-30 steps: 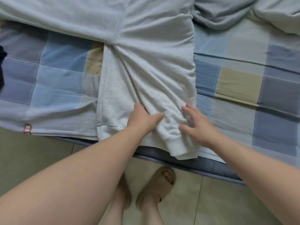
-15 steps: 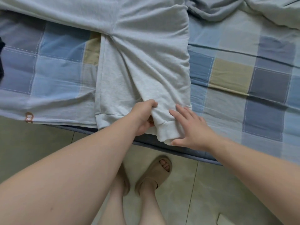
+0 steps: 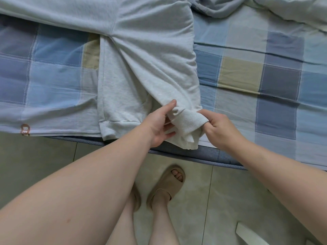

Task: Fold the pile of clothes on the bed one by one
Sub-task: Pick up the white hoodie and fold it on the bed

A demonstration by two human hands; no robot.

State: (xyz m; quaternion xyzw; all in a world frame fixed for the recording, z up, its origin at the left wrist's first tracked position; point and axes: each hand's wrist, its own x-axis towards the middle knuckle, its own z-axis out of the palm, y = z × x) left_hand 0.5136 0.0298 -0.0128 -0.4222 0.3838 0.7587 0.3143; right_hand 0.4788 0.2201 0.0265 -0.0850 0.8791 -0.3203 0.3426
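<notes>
At the near edge of the bed [image 3: 203,154], both bare forearms reach in from the bottom of the view and meet on one sleeve of a pale grey sweatshirt [image 3: 150,50]. The left hand [image 3: 159,124] is turned palm-inward. Its thumb lies on top of the sleeve and its fingers curl beneath, pinching the fabric just above the ribbed cuff [image 3: 187,121]. The right hand [image 3: 221,128] is knuckles-up, fingers curled tight round the cuff's right end.

The cuff hangs just past the bed's edge, and the rest of the sweatshirt lies spread on the checked sheet [image 3: 53,71], running out of view at the top.

A small brown logo [image 3: 25,129] sits on the sheet's edge at the left, its letters too small to read surely.

Counted: one sweatshirt, two hands, one crumpled pale cloth [image 3: 265,11] at top right, and two tan slippers [image 3: 169,183] on the tiled floor [image 3: 221,191], one mostly hidden behind the left forearm.
</notes>
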